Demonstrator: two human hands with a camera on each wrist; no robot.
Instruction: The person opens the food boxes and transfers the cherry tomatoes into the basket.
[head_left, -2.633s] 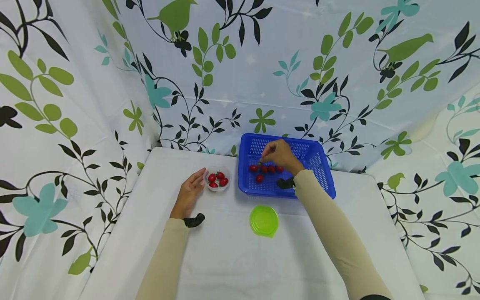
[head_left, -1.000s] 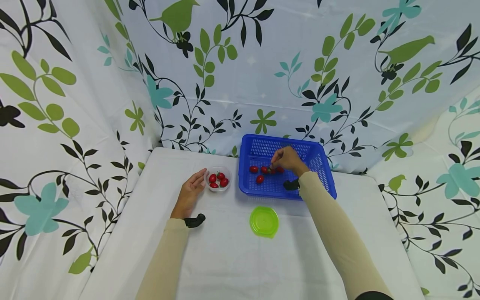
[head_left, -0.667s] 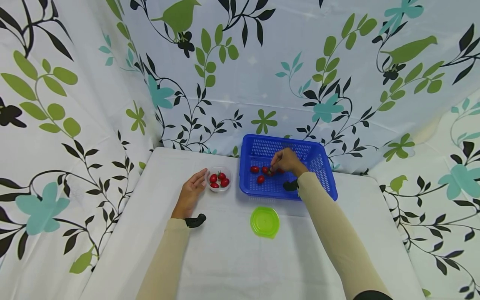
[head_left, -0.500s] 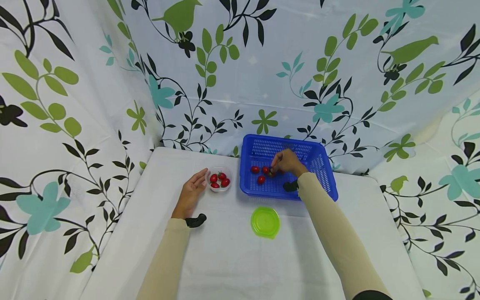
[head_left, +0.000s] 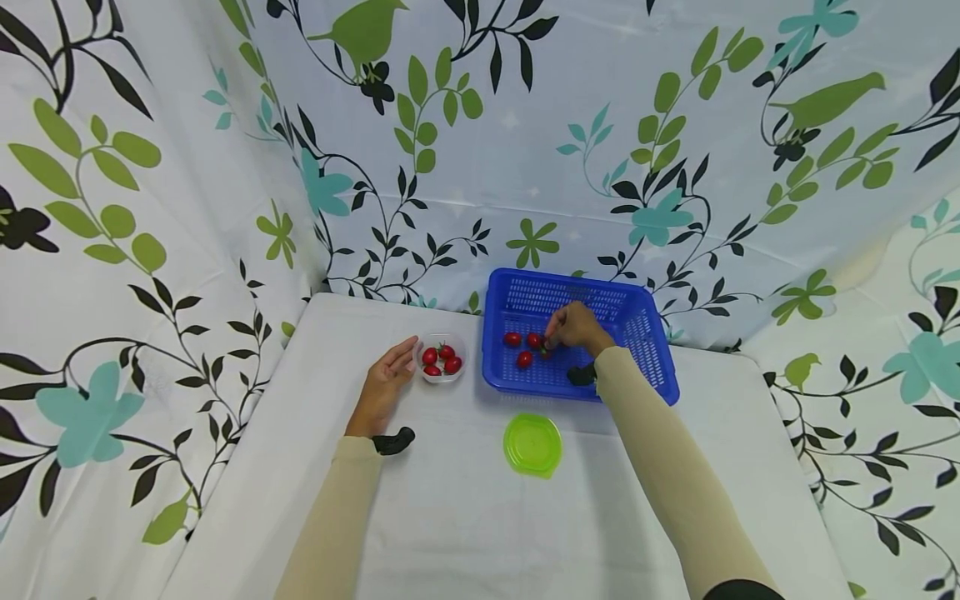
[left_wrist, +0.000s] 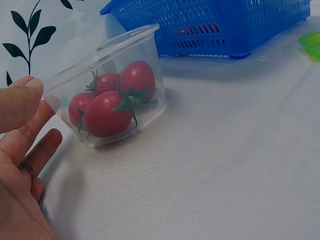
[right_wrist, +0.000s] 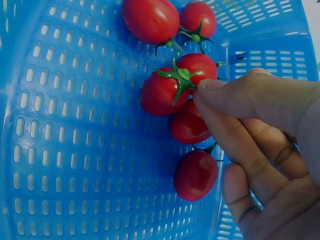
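In the head view my left hand (head_left: 381, 387) lies beside a small clear plastic cup (left_wrist: 150, 31), its fingertips right at the rim and its fingers loosely extended. Several cherry tomatoes (left_wrist: 107, 114) with green stalks sit inside the cup. My right hand (head_left: 576, 325) reaches into a blue plastic basket (head_left: 660, 358). Its thumb and forefinger pinch the green stalk leaves of a cherry tomato (right_wrist: 160, 95), as the right wrist view shows. More cherry tomatoes (right_wrist: 195, 175) lie close around it on the basket floor; the hand hides part of them in the head view.
A bright green lid (head_left: 532, 445) lies on the white-covered table (head_left: 465, 517) in front of the basket. Patterned curtain cloth (head_left: 517, 150) hangs behind and at both sides. A black wrist mount (head_left: 393, 442) sits at my left wrist.
My right hand has moved right and slightly nearer within the basket, and the pinched tomato has shifted a little toward me from its row. The left hand stays at the cup.
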